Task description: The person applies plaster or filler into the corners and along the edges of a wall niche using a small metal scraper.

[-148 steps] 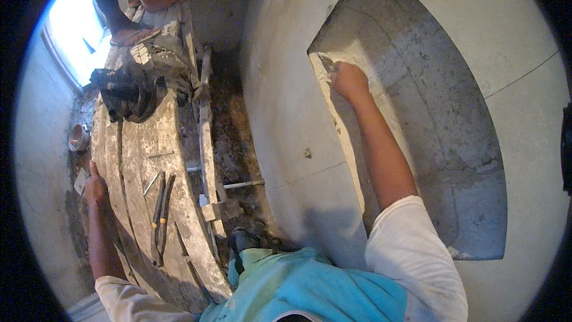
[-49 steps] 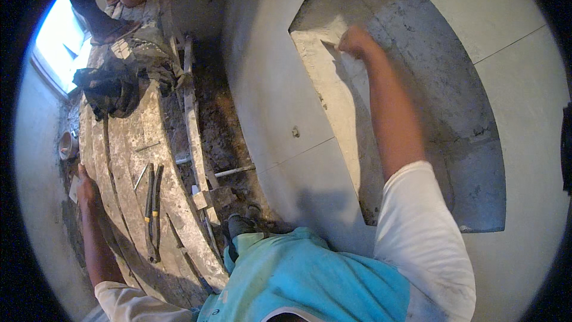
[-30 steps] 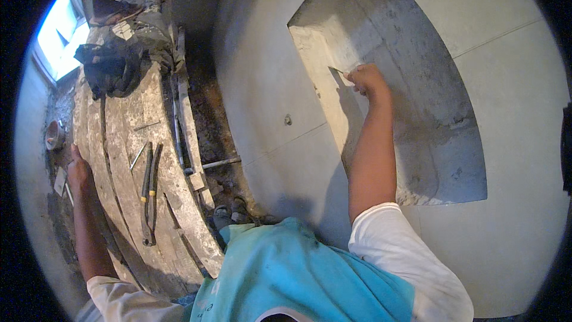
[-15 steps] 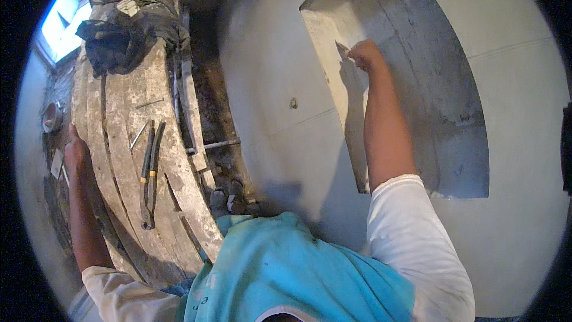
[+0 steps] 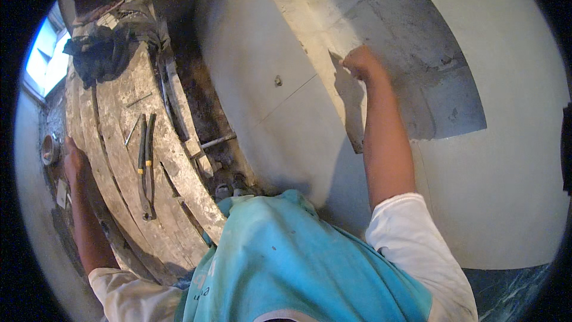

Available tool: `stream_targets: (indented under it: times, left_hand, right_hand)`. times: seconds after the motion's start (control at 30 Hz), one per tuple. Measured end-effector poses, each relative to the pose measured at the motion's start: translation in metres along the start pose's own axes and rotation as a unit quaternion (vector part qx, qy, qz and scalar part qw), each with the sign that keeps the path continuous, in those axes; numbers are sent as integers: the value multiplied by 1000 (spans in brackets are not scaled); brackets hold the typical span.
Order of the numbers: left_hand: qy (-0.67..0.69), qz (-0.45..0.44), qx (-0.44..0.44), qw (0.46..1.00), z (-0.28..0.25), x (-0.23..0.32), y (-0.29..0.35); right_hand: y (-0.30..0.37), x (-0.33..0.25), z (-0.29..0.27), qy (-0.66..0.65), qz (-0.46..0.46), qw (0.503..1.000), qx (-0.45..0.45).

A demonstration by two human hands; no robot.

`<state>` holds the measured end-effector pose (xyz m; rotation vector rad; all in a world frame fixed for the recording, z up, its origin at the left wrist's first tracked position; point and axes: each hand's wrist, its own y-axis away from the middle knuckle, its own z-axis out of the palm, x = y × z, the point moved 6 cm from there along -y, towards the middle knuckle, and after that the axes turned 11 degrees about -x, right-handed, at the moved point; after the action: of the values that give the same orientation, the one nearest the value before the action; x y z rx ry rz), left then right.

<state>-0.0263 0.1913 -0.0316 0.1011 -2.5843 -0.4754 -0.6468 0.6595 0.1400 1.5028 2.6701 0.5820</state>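
Observation:
My right hand (image 5: 361, 62) reaches up to the recess (image 5: 411, 77) in the pale wall, its fingers closed round a small pointed trowel (image 5: 335, 58). Little more than the blade shows; my fingers hide the handle. The blade is close to the recess's brightly lit left side, and my arm throws a shadow there. At far left, my left hand (image 5: 74, 161) rests by the outer edge of the wooden planks (image 5: 170, 173), one finger stretched forward. The other fingers are hard to see, and nothing shows in that hand.
Long-handled pincers (image 5: 145, 170) lie on the planks beside a thin metal rod (image 5: 132, 130) and a nail-like piece (image 5: 139, 100). Dark cloth (image 5: 104, 53) drapes the far end. A round container (image 5: 50, 149) stands beyond my left hand. A dark gap (image 5: 208, 101) separates planks and wall.
The view has shifted, so the recess sits higher and further left and the pincers appear higher. My right hand has shifted slightly relative to the recess, still holding the trowel. My left hand remains by the planks.

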Motion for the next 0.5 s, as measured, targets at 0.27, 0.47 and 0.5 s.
stream_targets:
  times: [0.27,0.47,0.5]
  left_hand:
    - [4,26,-46,999,3,-9,-7]
    - [27,168,232,958,-30,60,52]
    - [72,270,192,941,-26,94,76]
  right_hand:
    - [95,23,14,-126,117,983,69]
    - [149,-17,29,-432,38,875,214]
    - [150,-27,39,-462,-3,856,230]
